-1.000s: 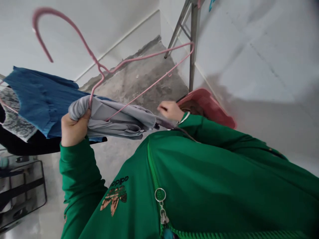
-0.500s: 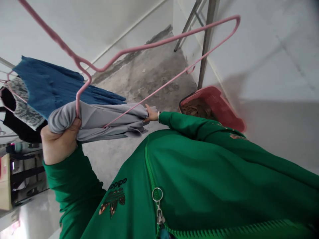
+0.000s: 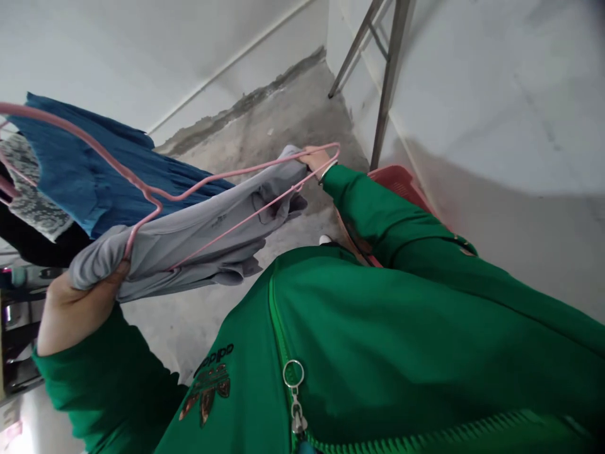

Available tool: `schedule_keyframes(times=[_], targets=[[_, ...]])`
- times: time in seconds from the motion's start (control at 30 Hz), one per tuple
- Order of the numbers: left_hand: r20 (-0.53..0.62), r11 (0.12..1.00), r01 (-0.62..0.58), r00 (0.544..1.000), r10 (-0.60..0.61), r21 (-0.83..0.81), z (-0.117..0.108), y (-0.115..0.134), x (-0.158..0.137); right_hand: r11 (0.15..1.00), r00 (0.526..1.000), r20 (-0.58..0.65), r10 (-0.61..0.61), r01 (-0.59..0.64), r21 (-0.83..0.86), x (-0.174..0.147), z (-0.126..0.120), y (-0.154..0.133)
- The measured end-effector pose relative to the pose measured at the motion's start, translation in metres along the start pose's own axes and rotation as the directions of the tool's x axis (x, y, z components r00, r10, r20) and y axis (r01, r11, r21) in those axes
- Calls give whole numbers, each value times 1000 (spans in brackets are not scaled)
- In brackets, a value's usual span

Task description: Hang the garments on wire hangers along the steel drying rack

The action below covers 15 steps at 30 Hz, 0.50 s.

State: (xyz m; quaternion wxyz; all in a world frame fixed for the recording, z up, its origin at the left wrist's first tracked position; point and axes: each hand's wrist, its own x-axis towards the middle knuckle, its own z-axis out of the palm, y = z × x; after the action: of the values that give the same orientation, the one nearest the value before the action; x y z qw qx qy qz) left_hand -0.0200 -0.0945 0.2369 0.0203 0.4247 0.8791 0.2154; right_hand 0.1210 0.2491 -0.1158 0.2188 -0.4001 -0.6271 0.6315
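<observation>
A light grey garment (image 3: 203, 221) stretches slantwise between my two hands, its fabric loosely folded. My left hand (image 3: 85, 302), at the lower left, is closed round the bunched end of it, with the thumb on one shoulder of a pink hanger (image 3: 222, 178). That shoulder runs into the cloth under the thumb. The hanger's other shoulder lies in front of the garment, its tip close to my right hand (image 3: 316, 159). With the fingers of that hand I grip the garment's far upper edge; the fingertips are partly hidden by the cloth and the hanger.
A blue garment (image 3: 104, 167) and a patterned grey one (image 3: 28, 183) hang at the left. Behind my right sleeve stands a red plastic basket (image 3: 397, 181), mostly covered. Metal legs (image 3: 385, 94) rest against the white wall. Below is a concrete floor (image 3: 283, 113).
My right hand has moved up and to the right, spreading the grey garment. My left hand and the hanger have shifted left and down. The hanger's free tip now sits by my right hand.
</observation>
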Motion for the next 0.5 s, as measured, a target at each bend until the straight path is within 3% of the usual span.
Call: schedule_keyframes(times=[0.1,0.23,0.33,0.5], targets=[[55,998,55,997,-55,-2,-1,-12,4,999,999,-48,-4,2,-35,1,-16,-20],[118,978,108,984,-130,180,-2,-30,12,997,1000,-17,-13,14,76,7,-36,-56],[131,965,43,988,-80,260,1,-37,15,988,999,37,-20,14,154,6,-52,-79],[107,917,-122,990,87,379,13,-32,18,979,997,-17,-78,80,187,-10,-64,-103]])
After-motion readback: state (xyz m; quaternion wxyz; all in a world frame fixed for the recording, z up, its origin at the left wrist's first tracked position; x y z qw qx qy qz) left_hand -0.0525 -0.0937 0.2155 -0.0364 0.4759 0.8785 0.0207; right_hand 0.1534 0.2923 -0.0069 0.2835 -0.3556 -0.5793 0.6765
